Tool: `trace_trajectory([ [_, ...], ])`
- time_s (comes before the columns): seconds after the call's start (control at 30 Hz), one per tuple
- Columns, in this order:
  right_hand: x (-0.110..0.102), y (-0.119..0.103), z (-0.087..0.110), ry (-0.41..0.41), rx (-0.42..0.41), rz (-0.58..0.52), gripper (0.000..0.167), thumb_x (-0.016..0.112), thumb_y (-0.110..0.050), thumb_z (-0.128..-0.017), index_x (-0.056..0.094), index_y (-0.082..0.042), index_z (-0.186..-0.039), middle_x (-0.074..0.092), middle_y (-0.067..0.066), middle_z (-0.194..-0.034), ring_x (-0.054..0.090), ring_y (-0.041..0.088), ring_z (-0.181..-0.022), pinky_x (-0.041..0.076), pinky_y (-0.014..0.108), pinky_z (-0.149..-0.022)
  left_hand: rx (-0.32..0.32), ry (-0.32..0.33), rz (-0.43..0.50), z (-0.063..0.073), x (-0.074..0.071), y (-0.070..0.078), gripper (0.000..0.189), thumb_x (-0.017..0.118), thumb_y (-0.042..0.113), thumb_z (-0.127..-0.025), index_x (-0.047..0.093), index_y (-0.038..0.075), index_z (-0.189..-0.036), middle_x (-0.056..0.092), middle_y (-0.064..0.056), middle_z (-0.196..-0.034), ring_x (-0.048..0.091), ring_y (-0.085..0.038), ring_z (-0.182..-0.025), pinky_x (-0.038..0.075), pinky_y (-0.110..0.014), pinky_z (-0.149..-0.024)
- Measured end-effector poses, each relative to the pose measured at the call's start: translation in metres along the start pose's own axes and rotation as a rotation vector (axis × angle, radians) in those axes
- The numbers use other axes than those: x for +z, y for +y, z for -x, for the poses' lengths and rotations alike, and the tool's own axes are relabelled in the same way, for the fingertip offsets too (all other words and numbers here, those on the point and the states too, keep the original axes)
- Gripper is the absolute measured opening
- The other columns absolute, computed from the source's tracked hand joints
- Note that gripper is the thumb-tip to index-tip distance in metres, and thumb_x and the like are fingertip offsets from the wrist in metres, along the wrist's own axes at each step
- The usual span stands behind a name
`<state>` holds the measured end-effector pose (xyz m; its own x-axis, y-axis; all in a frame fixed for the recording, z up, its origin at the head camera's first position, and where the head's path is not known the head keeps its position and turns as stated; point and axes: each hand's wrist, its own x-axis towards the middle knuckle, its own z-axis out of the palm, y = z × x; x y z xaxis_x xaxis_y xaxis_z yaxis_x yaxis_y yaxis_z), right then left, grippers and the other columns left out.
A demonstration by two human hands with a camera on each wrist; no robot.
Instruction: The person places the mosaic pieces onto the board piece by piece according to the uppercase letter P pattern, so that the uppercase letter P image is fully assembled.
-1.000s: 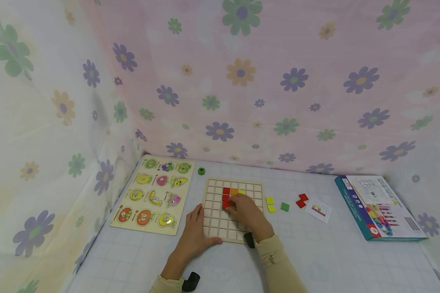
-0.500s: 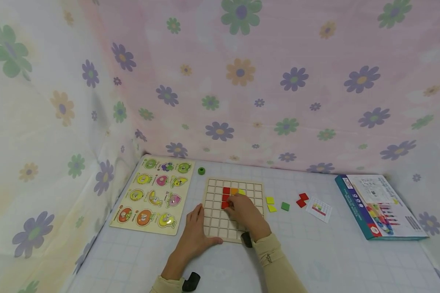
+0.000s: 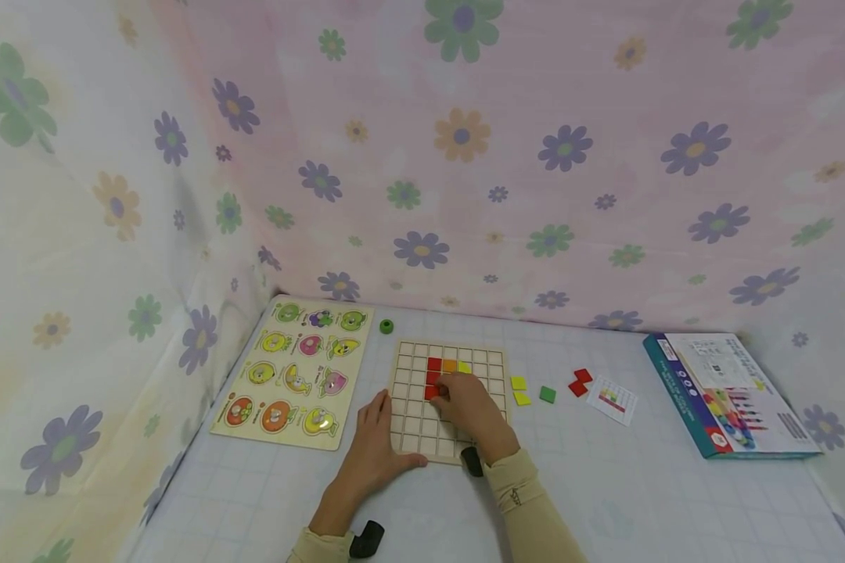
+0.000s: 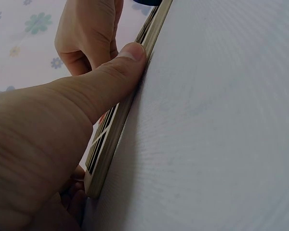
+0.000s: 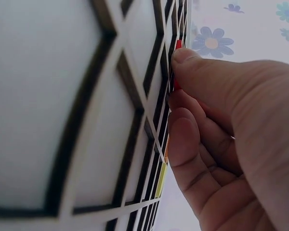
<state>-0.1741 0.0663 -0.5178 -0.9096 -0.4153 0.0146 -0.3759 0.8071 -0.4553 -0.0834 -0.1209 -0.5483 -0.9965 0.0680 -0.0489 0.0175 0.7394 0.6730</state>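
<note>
A square wooden grid board (image 3: pixel 415 444) lies on the table in front of me. My left hand (image 3: pixel 375 447) is spread about its near left corner, fingers along the left side. The thumb (image 4: pixel 130 53) presses on the near edge. Over the middle of the grid my right hand (image 3: pixel 473 408) pinches a red tile (image 5: pixel 178 44) between thumb and fingertips, right at the cells. More red tiles (image 3: pixel 433 365), an orange tile (image 3: pixel 450 365) and a yellow-green tile (image 3: pixel 464 367) sit in the grid. The right hand hides the cells below it.
Right of the board lie yellow tiles (image 3: pixel 519 383), a green tile (image 3: pixel 548 394), loose red tiles (image 3: pixel 581 376) and a pattern card (image 3: pixel 612 402). A flat box (image 3: pixel 732 399) is farther right. At left are a fruit puzzle board (image 3: pixel 292 360) and a green ring (image 3: pixel 386 326).
The right hand shifts very slightly left and stays at the red tile. The left hand keeps its place, and the loose tiles have not moved.
</note>
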Motion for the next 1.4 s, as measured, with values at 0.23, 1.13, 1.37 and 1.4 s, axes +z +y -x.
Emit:
trace_trajectory([
  [0.23,0.001,0.002,0.001,0.019,-0.001,-0.036,0.024,0.080,-0.021,-0.089,0.076,-0.005,-0.106,0.074,0.002,-0.093,0.065,0.012,-0.083,0.057,0.031,-0.076,0.011,0.007,0.014,0.000,-0.001,0.001,0.129,0.091,0.056,-0.067,0.023,-0.004,-0.160,0.024,-0.018,-0.166,0.028,-0.036,-0.146,0.041,-0.052,-0.115],
  [1.13,-0.002,0.003,0.003,0.026,0.034,-0.168,0.026,0.079,-0.021,-0.091,0.076,-0.007,-0.111,0.076,0.001,-0.097,0.069,0.013,-0.088,0.058,0.033,-0.080,0.009,0.005,0.013,-0.001,0.002,-0.003,0.131,0.091,0.058,-0.067,0.021,-0.003,-0.161,0.023,-0.017,-0.167,0.027,-0.036,-0.147,0.041,-0.052,-0.115],
  [1.37,-0.008,0.014,0.008,0.065,0.092,-0.202,0.030,0.078,-0.022,-0.091,0.074,-0.008,-0.118,0.075,0.000,-0.098,0.068,0.013,-0.090,0.058,0.036,-0.082,-0.001,0.005,0.014,-0.001,0.001,-0.002,0.131,0.091,0.057,-0.067,0.022,-0.002,-0.161,0.023,-0.017,-0.167,0.027,-0.037,-0.148,0.041,-0.052,-0.115],
  [1.4,-0.009,0.017,0.009,0.073,0.102,-0.203,0.031,0.078,-0.022,-0.091,0.074,-0.008,-0.119,0.075,0.000,-0.099,0.068,0.013,-0.090,0.059,0.037,-0.083,-0.001,0.006,0.015,-0.001,0.001,-0.002,0.131,0.091,0.056,-0.067,0.022,-0.003,-0.160,0.024,-0.017,-0.167,0.027,-0.037,-0.147,0.040,-0.053,-0.115],
])
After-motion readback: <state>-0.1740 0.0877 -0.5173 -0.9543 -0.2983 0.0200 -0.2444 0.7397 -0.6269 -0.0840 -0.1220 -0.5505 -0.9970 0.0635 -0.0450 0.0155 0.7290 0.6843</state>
